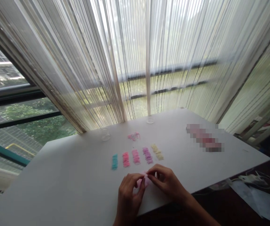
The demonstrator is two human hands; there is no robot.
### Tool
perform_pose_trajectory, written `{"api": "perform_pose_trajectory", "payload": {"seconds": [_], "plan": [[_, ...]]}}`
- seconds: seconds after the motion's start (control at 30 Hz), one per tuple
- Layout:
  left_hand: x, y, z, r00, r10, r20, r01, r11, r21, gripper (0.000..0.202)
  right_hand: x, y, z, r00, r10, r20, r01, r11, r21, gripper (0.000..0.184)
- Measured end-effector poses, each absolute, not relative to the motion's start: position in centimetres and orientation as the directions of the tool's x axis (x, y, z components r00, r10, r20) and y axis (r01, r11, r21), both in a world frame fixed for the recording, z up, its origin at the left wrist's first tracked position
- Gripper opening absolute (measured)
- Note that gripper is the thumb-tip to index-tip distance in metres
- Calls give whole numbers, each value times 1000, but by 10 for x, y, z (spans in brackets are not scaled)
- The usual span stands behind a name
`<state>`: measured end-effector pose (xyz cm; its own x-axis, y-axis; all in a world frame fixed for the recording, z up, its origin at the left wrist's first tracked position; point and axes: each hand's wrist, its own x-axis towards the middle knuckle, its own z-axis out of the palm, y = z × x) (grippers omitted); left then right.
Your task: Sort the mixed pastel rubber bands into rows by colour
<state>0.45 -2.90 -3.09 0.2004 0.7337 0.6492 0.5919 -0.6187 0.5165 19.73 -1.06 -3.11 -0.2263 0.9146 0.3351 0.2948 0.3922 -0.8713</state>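
Both my hands meet near the front edge of a white table. My left hand and my right hand each pinch the same small pink piece between fingertips. Just beyond them lie short rows of small coloured pieces: a teal row, a red-pink row, a pink row, a purple row and a yellow row. A loose pink heap sits farther back.
Two small clear cups stand at the table's far edge by a sheer striped curtain over a window. A blurred-out patch lies at the right. White cables and paper lie on the dark floor to the right.
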Motion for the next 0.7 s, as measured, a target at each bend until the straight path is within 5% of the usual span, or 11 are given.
{"api": "perform_pose_trajectory", "payload": {"seconds": [0.7], "plan": [[2,-26,-36,229,772,593,624,-584,520,14,197,-12,-28,-249,918,309,276,373,-886,13]]}}
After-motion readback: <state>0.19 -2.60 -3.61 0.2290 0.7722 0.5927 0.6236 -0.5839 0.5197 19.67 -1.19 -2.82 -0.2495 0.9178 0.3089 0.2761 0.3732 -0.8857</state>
